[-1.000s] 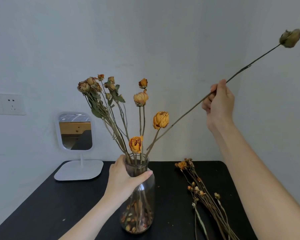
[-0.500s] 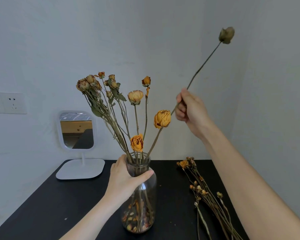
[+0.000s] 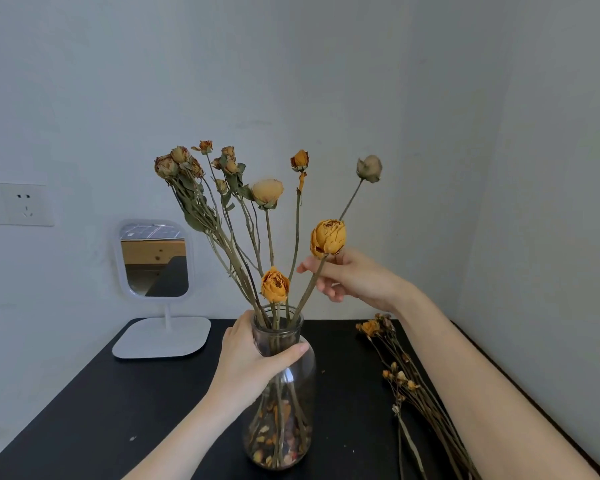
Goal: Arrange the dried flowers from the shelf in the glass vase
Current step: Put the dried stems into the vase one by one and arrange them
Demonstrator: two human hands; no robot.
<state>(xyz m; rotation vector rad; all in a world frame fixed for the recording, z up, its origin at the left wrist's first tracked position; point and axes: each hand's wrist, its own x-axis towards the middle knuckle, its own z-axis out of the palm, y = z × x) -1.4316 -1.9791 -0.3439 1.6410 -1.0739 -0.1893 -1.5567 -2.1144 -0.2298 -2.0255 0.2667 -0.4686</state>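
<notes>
down on the black tabletop, the glass vase stands in the middle of the view. it already carries a spread of dried roses, and loose petals lie in its base. it's glass, so hard, slick and breakable, and i'd guess top-heavy with those tall stems leaning left. the left hand has it in the right place: fingers and thumb wrapped round the shoulder just under the neck, steadying it.

over to the right, a loose bundle of dried flowers lies flat on the tabletop, apart from the vase and not yet placed.

now the right hand, above the vase mouth and off to its right. its fingers curl in on the pale-budded stem, though an orange bloom sits in front and hides the exact pinch. the stem runs up and right to its bud and down towards the neck. whether its foot is inside the glass, i can't tell among the other stems.

this stuff looks feather-light, stiff and brittle. it'll likely snap, not bend, and the heads will shed if brushed. so hold low to mid stem with a light pinch, never the bud, and feed it straight down through a gap in the neck.

smallest worry: the low orange bloom just above the rim, easy to knock.
</notes>
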